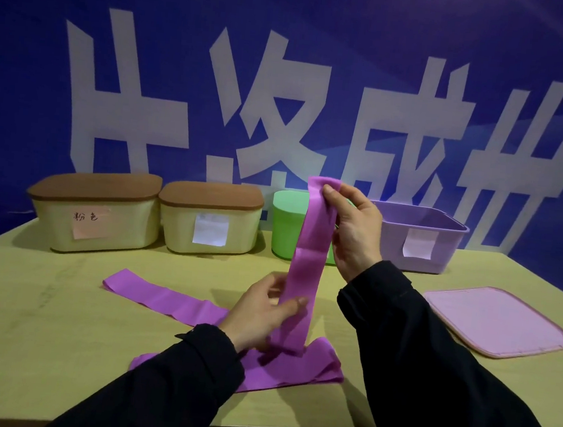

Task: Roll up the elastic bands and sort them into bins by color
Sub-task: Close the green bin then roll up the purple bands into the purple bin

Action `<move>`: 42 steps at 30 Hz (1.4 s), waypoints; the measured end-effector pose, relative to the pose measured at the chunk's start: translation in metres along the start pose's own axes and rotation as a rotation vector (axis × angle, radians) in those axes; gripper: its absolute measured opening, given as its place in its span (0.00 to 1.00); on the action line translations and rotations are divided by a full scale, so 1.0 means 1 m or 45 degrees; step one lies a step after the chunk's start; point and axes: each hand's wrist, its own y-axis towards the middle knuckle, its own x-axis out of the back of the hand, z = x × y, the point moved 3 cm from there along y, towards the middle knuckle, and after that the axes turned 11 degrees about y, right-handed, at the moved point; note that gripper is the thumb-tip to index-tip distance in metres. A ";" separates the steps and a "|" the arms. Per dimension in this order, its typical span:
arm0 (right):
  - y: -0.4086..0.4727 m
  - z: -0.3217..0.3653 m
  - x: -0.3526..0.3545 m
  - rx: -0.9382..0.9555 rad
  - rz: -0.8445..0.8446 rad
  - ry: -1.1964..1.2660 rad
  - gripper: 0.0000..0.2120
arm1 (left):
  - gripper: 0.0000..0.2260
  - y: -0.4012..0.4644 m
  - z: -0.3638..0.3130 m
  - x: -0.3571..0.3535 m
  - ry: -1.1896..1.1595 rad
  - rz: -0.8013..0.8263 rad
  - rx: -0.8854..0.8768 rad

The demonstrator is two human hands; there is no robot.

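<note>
— Purple stretchy elastic band [307,249]: where is it?

— Held upright above the desk's [42,328] near edge, long axis vertical; its tail trails on the desk.

— And the hands?

— Right hand [353,230] pinches the top end; left hand [264,314] grips it lower down (nearer the loose tail). Rolling probably starts there. The open purple plastic bin [417,239] waits at the far right.

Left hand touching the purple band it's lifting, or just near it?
Touching. The head view shows the left hand pinching the lower part of the raised purple band, thumb across its front; the right hand grips the top end.
</note>
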 end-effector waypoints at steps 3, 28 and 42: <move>-0.006 -0.008 -0.003 -0.053 0.136 -0.127 0.09 | 0.24 0.005 -0.017 0.019 -0.142 -0.254 -0.101; -0.021 -0.082 0.015 -0.222 0.290 -0.232 0.03 | 0.11 0.044 -0.007 0.054 -0.355 -0.577 -0.096; -0.020 -0.098 0.028 -0.192 0.343 -0.160 0.11 | 0.14 0.045 0.004 0.041 -0.226 -0.494 -0.190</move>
